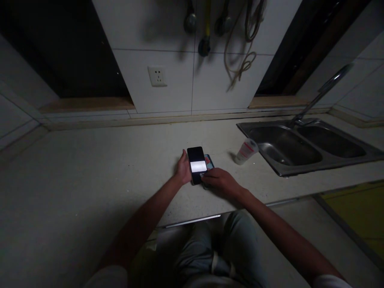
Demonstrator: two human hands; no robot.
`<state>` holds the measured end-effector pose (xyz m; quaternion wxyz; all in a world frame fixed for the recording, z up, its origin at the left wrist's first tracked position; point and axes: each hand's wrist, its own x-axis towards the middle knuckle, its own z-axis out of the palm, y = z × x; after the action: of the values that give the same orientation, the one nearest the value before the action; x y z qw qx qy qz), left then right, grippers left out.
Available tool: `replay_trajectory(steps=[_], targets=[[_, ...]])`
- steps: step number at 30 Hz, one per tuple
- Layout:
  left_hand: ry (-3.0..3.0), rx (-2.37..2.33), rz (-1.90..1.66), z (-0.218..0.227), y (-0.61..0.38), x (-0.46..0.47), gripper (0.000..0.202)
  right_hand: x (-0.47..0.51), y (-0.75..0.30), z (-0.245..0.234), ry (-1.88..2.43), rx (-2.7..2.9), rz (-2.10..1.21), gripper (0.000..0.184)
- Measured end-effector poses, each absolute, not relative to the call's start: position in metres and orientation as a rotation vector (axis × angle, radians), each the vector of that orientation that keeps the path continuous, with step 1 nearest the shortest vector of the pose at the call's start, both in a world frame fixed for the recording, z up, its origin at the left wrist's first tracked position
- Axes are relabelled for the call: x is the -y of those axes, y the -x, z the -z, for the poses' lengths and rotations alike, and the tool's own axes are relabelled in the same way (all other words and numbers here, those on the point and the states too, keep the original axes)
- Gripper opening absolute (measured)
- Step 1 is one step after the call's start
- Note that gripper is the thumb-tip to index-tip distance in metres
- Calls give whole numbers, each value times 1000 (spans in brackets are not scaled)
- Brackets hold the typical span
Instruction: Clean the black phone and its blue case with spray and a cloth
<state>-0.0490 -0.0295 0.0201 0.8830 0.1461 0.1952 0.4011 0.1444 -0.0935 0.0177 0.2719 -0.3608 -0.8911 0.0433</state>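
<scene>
A black phone (197, 164) with a bright band on its screen lies over the pale countertop (105, 168). My left hand (183, 168) grips its left edge, fingers curled round it. My right hand (219, 181) sits at the phone's lower right corner, a fingertip touching near the screen's bottom. Under the phone's right side a second flat object with a blue and red face (209, 161) peeks out; I cannot make out what it is.
A white bottle with a red label (246, 151) lies on its side left of a steel double sink (303, 146) with a tap (321, 94). A wall socket (157, 76), hanging utensils (205, 24) and a looped cord (244, 52) are on the tiled wall.
</scene>
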Motion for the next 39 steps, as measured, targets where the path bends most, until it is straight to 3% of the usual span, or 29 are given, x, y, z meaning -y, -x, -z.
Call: replay_trajectory(steps=[8,17,22,33,39], targets=[[-266,-400,-859,-25,47,30,76,45,-128,-33,1299,2207,63,28],[-298,-485,-905,-20,52,26,77,90,-116,-14,949,2403,15,29],[-321,-466,-890,-15,48,28,75,83,-143,-15,1188,2280,109,25],[-282,-452,-948,-11,48,25,65,55,-134,-24,1158,1873,-8,25],[-241,-516,-964,-13,49,21,60,37,-123,-18,1105,2061,-146,27]])
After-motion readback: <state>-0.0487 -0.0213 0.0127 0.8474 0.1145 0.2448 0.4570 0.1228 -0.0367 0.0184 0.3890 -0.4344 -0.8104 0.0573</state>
